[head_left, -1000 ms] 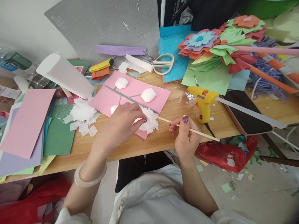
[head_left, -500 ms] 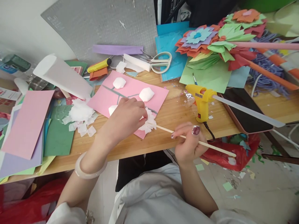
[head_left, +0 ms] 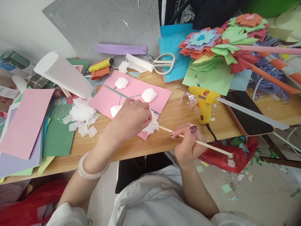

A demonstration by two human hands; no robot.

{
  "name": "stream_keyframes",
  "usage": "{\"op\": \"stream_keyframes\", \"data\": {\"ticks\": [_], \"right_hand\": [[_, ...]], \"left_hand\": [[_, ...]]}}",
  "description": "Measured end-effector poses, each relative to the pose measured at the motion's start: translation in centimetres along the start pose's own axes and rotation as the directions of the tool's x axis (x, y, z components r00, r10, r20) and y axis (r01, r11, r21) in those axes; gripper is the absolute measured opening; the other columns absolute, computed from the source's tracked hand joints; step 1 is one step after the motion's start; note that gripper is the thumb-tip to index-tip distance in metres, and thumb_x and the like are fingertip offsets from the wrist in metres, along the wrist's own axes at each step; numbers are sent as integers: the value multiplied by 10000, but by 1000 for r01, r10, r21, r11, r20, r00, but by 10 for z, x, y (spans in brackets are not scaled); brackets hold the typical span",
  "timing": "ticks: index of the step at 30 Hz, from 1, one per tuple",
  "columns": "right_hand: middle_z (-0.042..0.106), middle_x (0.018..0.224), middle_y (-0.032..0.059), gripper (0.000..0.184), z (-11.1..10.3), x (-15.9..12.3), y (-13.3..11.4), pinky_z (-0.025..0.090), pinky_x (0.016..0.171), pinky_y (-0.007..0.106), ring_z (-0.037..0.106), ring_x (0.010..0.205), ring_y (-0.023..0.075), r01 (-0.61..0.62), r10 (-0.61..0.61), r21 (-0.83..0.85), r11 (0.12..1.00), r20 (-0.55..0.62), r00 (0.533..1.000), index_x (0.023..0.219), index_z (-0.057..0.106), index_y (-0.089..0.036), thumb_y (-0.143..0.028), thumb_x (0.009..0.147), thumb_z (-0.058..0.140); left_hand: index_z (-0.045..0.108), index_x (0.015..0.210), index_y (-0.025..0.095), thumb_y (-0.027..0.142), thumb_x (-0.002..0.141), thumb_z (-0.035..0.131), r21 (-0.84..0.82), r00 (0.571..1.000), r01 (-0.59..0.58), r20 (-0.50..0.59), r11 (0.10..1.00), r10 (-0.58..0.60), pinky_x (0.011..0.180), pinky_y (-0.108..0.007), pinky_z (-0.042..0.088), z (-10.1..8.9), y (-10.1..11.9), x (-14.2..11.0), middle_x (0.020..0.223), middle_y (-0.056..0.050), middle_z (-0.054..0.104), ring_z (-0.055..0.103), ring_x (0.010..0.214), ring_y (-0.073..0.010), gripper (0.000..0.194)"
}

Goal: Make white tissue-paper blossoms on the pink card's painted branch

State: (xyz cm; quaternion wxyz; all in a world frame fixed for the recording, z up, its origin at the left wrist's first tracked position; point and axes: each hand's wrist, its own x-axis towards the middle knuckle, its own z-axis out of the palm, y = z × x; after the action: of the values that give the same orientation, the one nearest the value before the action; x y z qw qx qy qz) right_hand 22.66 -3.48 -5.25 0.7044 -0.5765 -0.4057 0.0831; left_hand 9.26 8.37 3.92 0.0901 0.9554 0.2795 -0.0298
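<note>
My right hand (head_left: 189, 144) grips a thin wooden stick (head_left: 213, 148) that slants down to the right. The stick's far end reaches a ruffled cluster of white tissue paper (head_left: 151, 124) on the lower corner of a pink card (head_left: 131, 83). Over that cluster bends my left hand (head_left: 134, 116), its fingers closed at the paper; the fingertips are partly hidden. Grey-green lines run across the card like branches, and white puffy paper shapes (head_left: 149, 95) sit on it. Left of the card lies a pile of white tissue squares (head_left: 82, 114).
A yellow glue gun (head_left: 203, 100) with a long glue stick stands right of the card, near a phone (head_left: 249, 113). Scissors (head_left: 164, 63), a yellow-handled cutter (head_left: 101, 65) and paper flowers (head_left: 202, 40) lie behind. Coloured paper sheets (head_left: 25, 122) fill the left side.
Both hands stay almost in place. The stick and my right hand have shifted slightly left, and my left hand has moved a little to the right.
</note>
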Motion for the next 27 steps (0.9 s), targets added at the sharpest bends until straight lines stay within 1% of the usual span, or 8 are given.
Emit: {"op": "stream_keyframes", "data": {"ticks": [8,10,12,15,17,19,22,27], "right_hand": [[619,571,-7,428,-2,-2,-3,452,548,287,574,536,132,26,-15,-153,988,72,997,660,635,-230,-336,1012,417],[622,573,-7,428,-1,-2,-5,448,550,282,571,534,128,32,-21,-178,983,63,998,662,636,-229,-342,1014,419],[619,569,-11,427,0,-2,-7,442,548,273,565,524,120,39,-26,-195,980,69,997,660,632,-227,-340,1015,424],[601,548,-18,430,2,2,-9,437,544,266,559,508,110,33,-15,-229,973,78,997,650,633,-221,-338,1015,437],[576,512,-23,439,4,7,-10,428,533,268,553,489,110,54,-33,-264,963,84,996,634,643,-219,-352,1009,458],[565,487,-26,430,8,11,-10,417,520,270,542,468,109,104,-76,-307,946,103,992,627,666,-220,-372,993,501],[577,476,-26,406,17,16,-9,409,510,272,538,451,106,155,-126,-352,923,104,987,618,690,-224,-389,966,562],[564,430,-18,499,32,17,-7,432,496,278,533,414,115,143,-150,-394,908,12,989,547,674,-223,-481,956,549]], "left_hand": [[714,854,177,106,919,468,-42,997,-78,-28,996,77,885,-407,426,3,-7,-2,877,-62,708,634,854,-219,264],[713,924,179,92,926,454,-42,996,-59,-69,997,56,886,-411,443,2,-6,-13,918,-70,718,643,877,-229,273],[708,977,174,78,932,431,-23,988,4,-152,1000,-7,894,-431,463,4,-3,-32,953,-85,726,650,890,-243,296],[696,1049,127,59,929,397,-3,939,173,-299,985,-166,950,-503,476,21,4,-68,1013,-129,740,665,921,-280,329],[666,1163,98,40,923,375,-21,912,244,-335,970,-237,1034,-551,443,39,9,-88,1152,-159,730,671,1039,-307,381],[635,1243,87,14,909,339,-49,916,239,-319,970,-242,1081,-580,416,59,12,-102,1288,-177,686,645,1173,-328,452],[576,1357,114,-9,894,305,-91,928,231,-278,969,-247,1148,-602,358,81,15,-110,1421,-159,604,559,1329,-328,551],[555,1396,120,-31,883,295,-123,921,231,-292,965,-257,1172,-603,341,91,15,-112,1465,-147,559,538,1360,-310,594]]}}
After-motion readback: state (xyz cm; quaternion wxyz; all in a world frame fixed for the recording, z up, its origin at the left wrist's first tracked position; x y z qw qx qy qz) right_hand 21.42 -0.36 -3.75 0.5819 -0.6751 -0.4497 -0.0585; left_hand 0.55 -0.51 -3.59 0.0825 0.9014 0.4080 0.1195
